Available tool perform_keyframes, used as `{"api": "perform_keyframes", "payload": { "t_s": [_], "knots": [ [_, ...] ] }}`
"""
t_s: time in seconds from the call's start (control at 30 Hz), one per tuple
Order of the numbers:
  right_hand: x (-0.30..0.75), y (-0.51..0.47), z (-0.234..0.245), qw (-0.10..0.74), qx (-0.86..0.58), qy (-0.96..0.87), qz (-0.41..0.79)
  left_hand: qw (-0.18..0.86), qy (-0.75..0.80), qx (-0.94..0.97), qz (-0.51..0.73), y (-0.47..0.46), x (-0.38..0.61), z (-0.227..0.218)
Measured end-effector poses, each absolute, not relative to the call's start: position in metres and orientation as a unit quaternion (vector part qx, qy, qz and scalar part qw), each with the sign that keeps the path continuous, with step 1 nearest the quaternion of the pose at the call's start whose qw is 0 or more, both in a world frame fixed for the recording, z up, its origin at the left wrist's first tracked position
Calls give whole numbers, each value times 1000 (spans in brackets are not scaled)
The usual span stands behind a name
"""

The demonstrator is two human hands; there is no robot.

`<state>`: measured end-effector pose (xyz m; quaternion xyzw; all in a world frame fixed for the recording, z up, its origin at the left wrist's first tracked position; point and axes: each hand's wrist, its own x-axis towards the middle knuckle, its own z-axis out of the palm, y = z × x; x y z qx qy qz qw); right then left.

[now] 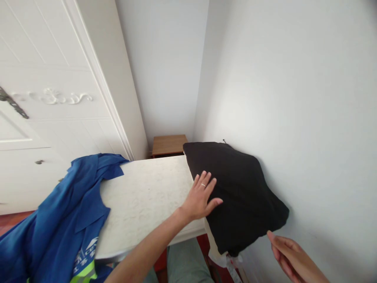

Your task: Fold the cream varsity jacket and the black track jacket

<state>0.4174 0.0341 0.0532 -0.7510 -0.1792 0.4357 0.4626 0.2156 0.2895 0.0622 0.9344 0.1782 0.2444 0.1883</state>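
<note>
A black folded garment (pixel 235 192) lies on the right end of a white marble-look table (pixel 144 196), against the wall. My left hand (pixel 202 196) rests flat on the garment's left edge, fingers spread, a ring on one finger. Down at the lower right, my right hand (pixel 290 253) hovers just below the garment's near right corner, fingers stretched out and holding nothing.
A blue work jacket (pixel 61 220) with reflective yellow-green trim drapes over the table's left end. A white panelled door (pixel 50 98) stands at left. A small brown wooden stool (pixel 169 144) sits in the corner behind the table. A white wall (pixel 294 98) runs along the right.
</note>
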Motion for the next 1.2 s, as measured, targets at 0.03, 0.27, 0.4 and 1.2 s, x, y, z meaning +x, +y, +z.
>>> {"api": "perform_keyframes", "payload": {
  "t_s": [0.03, 0.27, 0.4, 1.2],
  "knots": [
    [417, 39, 71, 457, -739, -238, 435, 178, 139, 948, 225, 272, 213, 63],
    [436, 187, 169, 463, -677, -565, 88, 172, 91, 966, 172, 223, 211, 42],
    [494, 286, 146, 262, -773, -575, -53, 185, 110, 962, 166, 216, 204, 34],
    [562, 321, 34, 157, -812, -560, 48, 301, 173, 923, 165, 173, 157, 12]
  ]
}}
